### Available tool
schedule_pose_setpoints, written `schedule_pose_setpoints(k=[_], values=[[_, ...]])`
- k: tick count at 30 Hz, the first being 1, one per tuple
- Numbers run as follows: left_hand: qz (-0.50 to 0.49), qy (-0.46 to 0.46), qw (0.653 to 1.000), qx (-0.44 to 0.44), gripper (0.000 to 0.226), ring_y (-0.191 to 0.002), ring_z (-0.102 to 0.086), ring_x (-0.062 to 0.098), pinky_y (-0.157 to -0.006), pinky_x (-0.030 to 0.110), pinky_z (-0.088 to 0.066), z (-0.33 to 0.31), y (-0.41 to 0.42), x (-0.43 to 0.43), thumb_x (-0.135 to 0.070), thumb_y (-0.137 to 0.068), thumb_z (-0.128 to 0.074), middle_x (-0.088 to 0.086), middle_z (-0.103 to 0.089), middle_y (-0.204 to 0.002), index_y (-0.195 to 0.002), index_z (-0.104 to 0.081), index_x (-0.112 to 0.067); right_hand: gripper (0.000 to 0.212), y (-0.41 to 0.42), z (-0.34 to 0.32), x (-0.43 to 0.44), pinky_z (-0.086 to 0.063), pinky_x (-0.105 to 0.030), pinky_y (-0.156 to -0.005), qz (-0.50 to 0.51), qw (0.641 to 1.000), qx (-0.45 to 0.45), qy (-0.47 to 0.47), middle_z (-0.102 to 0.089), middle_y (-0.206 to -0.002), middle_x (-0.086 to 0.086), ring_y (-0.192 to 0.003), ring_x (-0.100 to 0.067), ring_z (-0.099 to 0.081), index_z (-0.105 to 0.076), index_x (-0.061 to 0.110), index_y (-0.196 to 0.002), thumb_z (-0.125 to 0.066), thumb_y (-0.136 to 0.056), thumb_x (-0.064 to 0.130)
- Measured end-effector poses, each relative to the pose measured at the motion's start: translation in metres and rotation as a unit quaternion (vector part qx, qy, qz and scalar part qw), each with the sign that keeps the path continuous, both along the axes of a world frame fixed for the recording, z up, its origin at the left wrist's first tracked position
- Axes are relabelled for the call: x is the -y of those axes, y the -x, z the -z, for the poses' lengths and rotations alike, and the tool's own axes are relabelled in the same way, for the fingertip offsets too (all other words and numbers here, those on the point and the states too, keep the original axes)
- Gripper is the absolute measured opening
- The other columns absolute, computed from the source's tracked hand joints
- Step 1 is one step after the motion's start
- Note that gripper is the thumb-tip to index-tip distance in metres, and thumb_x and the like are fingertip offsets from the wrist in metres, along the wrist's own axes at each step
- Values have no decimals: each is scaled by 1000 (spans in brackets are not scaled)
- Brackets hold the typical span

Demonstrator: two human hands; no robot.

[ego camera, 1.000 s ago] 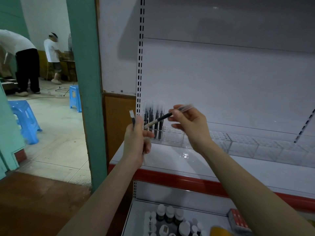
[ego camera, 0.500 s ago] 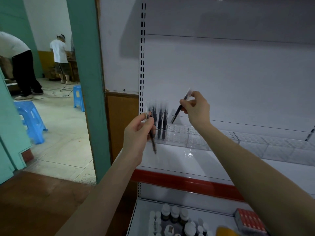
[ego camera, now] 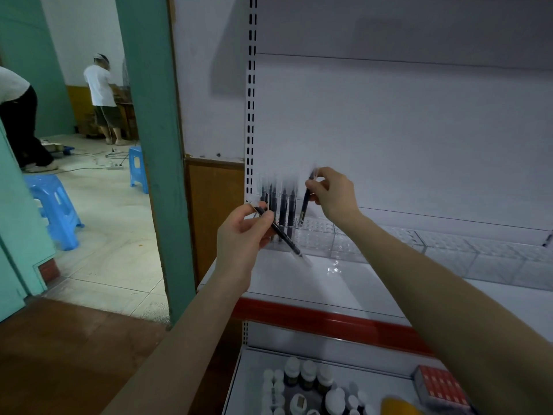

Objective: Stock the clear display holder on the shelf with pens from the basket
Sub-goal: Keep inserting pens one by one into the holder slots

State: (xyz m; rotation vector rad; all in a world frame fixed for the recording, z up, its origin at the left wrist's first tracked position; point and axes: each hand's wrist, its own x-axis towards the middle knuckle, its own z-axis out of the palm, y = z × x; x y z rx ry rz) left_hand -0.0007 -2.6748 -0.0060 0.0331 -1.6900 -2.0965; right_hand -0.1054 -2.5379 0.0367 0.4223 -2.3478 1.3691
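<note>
At the holder (ego camera: 317, 235), right hand (ego camera: 332, 196) has tipped its pen (ego camera: 305, 202) upright, nearly slotted; left hand (ego camera: 242, 235) grips spare pen (ego camera: 281, 235).

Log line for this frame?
right hand: pinches pen near-upright at clear holder | left hand: holds second pen, tilted | stocked: several pens standing

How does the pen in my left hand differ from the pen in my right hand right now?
The left-hand pen lies slanted, while the right-hand pen is almost upright. The right-hand pen's lower end meets the top of the clear display holder. The left-hand pen's lower end hangs in front of the holder, over the shelf. Both are slim dark pens, held near the upper end by the left hand and the right hand.
</note>
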Motion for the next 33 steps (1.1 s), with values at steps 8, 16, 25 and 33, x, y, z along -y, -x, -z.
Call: schedule_pose_setpoints(k=[8, 16, 25, 33], values=[[6, -4, 1000, 2, 33, -71, -69, 5, -59, 14, -53, 1, -1, 2, -10, -87, -61, -7, -70, -78, -119, -56, -17, 20, 5, 5, 7, -51, -35, -75, -9, 994, 25, -106, -66, -97, -23, -74, -24, -58, -56, -1, -109, -50, -95, 12], [6, -10, 1000, 0, 43, -74, -71, 12, -64, 20, -56, 3, -1, 5, -8, -87, -62, 2, -71, -86, -123, -46, -25, 22, 3, 8, 5, -51, -47, -86, 0, 994, 54, -95, -67, -98, -20, -91, -34, -64, -57, 2, -110, -54, -93, 16], [-2, -153, 988, -15, 16, -86, -71, 17, -79, 29, -57, -2, 3, -4, -16, -92, -56, 4, -68, -97, -101, -43, -14, 21, -29, 13, -31, -54, -26, -64, 7, 985, 118, 130, -65, -79, -8, -70, -17, -63, -58, -2, -110, -48, -95, 10], [-31, 46, 997, -44, 16, -80, -62, 9, -71, 18, -54, 2, -2, -36, -14, -88, -60, 0, -61, -85, -82, -46, -19, 11, -62, 12, -32, -59, -25, -63, -161, 851, 287, 410, -71, -86, -13, -71, -18, -71, -60, 2, -94, -52, -93, 10]])
